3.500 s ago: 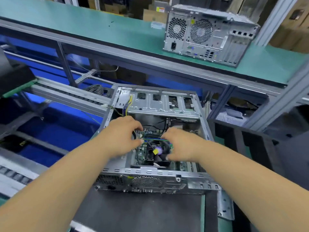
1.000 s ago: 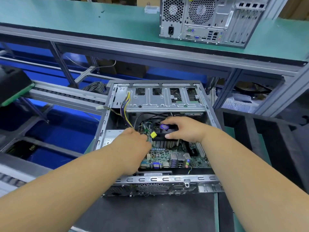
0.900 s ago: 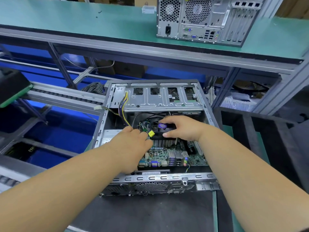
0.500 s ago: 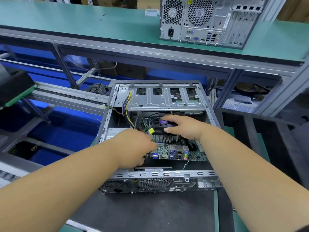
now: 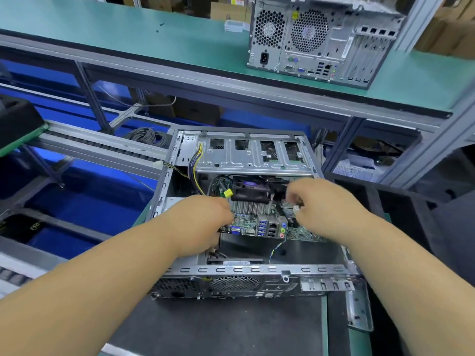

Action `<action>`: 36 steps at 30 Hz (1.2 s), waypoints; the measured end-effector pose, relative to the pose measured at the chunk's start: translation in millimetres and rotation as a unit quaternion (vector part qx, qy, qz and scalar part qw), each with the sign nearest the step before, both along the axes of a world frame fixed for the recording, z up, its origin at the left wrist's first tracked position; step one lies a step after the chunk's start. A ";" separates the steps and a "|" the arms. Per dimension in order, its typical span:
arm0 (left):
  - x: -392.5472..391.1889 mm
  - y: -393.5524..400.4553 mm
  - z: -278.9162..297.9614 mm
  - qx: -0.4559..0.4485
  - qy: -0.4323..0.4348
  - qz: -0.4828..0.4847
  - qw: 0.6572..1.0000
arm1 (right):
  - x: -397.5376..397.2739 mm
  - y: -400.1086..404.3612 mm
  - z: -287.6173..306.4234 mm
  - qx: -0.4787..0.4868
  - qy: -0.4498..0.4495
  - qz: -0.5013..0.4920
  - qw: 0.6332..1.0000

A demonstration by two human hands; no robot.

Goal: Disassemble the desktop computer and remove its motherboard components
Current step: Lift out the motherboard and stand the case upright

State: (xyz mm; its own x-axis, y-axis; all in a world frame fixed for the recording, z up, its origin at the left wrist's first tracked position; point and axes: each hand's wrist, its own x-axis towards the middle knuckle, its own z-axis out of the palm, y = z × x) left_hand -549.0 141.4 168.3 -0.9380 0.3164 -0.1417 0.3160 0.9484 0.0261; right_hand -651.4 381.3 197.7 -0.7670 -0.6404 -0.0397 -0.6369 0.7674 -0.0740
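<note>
Both hands, left hand (image 5: 203,222) and right hand (image 5: 323,206), grip the stiff, fragile motherboard (image 5: 257,224) by its edges, likely safest there.

We are seeing the right hand (image 5: 326,209) moving off the black fan (image 5: 250,192), where it was resting half a second ago, and over to the right side of the motherboard (image 5: 259,224), its fingers now curling there around a small pale connector (image 5: 296,208). The fan and the finned heatsink (image 5: 250,208) beneath it are now showing uncovered. The left hand (image 5: 203,224) is sliding nearer along the board's left edge, well below the yellow tab (image 5: 228,193) it was beside a second ago. The board is riding farther from the case's rear wall (image 5: 246,270), baring more dark floor.
</note>
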 end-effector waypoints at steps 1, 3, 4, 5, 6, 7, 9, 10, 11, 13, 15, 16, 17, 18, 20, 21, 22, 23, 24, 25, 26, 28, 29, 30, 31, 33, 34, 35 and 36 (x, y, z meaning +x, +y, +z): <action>-0.4 -2.2 2.0 0.012 0.002 0.000 1.000 | 8.3 7.7 2.1 0.076 -0.010 0.020 0.997; -1.3 -5.7 5.0 0.028 0.002 -0.010 1.000 | 19.6 16.5 -2.4 0.196 -0.044 0.050 0.978; -1.4 -6.5 5.9 0.033 0.001 -0.016 0.999 | 21.8 17.8 -5.7 0.215 -0.041 0.053 0.974; -0.9 -6.9 6.4 0.038 -0.002 -0.021 0.999 | 21.4 17.4 -9.5 0.217 -0.020 0.054 0.974; -0.4 -6.9 7.0 0.044 -0.006 -0.026 0.999 | 20.2 16.1 -13.0 0.214 0.009 0.059 0.975; 0.4 -7.0 7.5 0.050 -0.008 -0.034 0.998 | 19.3 14.4 -15.9 0.209 0.036 0.069 0.975; 1.7 -7.4 9.5 0.061 -0.006 -0.050 0.997 | 17.9 12.7 -19.9 0.199 0.068 0.089 0.974; 1.8 -8.0 10.8 0.072 -0.001 -0.055 0.996 | 17.5 13.5 -20.5 0.192 0.073 0.094 0.974; 1.8 -8.8 12.2 0.085 0.002 -0.056 0.995 | 17.5 15.6 -20.2 0.186 0.073 0.095 0.975; 0.9 -10.4 14.3 0.098 0.001 -0.058 0.993 | 17.7 21.1 -20.2 0.179 0.064 0.091 0.978; -1.4 -13.1 14.8 0.104 -0.007 -0.062 0.993 | 18.6 24.5 -22.4 0.162 0.062 0.086 0.981; -3.1 -15.2 15.4 0.111 -0.013 -0.061 0.992 | 19.5 24.9 -24.3 0.157 0.062 0.080 0.982; -5.2 -17.8 16.0 0.118 -0.018 -0.059 0.991 | 20.4 24.4 -26.8 0.154 0.061 0.071 0.984; -7.5 -20.6 16.5 0.122 -0.020 -0.056 0.991 | 21.2 23.7 -29.3 0.153 0.057 0.061 0.985; -11.4 -26.8 16.7 0.125 -0.018 -0.053 0.991 | 22.0 20.9 -32.3 0.151 0.045 0.049 0.986; -12.5 -29.4 16.2 0.131 -0.015 -0.052 0.990 | 22.0 19.5 -32.9 0.151 0.041 0.051 0.986; -13.1 -31.1 15.2 0.138 -0.014 -0.052 0.989 | 21.8 18.5 -33.3 0.152 0.037 0.055 0.986; -12.9 -31.7 13.6 0.141 -0.014 -0.054 0.988 | 21.3 17.8 -33.2 0.154 0.033 0.060 0.986; -12.3 -31.5 11.6 0.139 -0.015 -0.058 0.989 | 20.9 17.3 -32.9 0.155 0.029 0.065 0.985; -11.6 -31.3 9.6 0.135 -0.015 -0.062 0.989 | 20.3 16.4 -32.4 0.155 0.026 0.073 0.985; -11.1 -31.8 8.4 0.134 -0.015 -0.064 0.989 | 19.5 14.9 -31.8 0.155 0.025 0.082 0.984; -12.1 -33.4 9.9 0.146 -0.017 -0.063 0.987 | 18.0 11.4 -29.4 0.159 0.021 0.095 0.983; -13.7 -34.3 12.3 0.156 -0.018 -0.060 0.986 | 17.0 10.5 -27.7 0.160 0.020 0.098 0.982; -15.3 -35.1 14.7 0.163 -0.017 -0.056 0.985 | 16.1 10.6 -26.5 0.159 0.020 0.097 0.982; -16.4 -35.7 16.5 0.163 -0.016 -0.054 0.985 | 15.2 12.1 -26.0 0.154 0.021 0.093 0.984; -16.7 -35.1 17.0 0.149 -0.011 -0.061 0.987 | 14.2 18.8 -28.1 0.135 0.025 0.078 0.987; -15.5 -33.8 15.9 0.144 -0.011 -0.066 0.987 | 14.6 22.5 -30.1 0.121 0.025 0.067 0.990; -14.0 -32.4 14.3 0.140 -0.013 -0.069 0.988 | 15.7 25.4 -32.0 0.104 0.022 0.055 0.993; -12.4 -30.9 12.5 0.134 -0.015 -0.071 0.988 | 17.4 26.9 -33.6 0.091 0.018 0.047 0.995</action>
State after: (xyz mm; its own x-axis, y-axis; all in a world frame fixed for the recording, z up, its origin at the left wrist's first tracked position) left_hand -561.3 110.5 180.8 -0.8778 0.4749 -0.0623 0.4411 0.8522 0.2813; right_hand -634.0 408.2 164.1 -0.7075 -0.6937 -0.1351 -0.7058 0.7035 0.0840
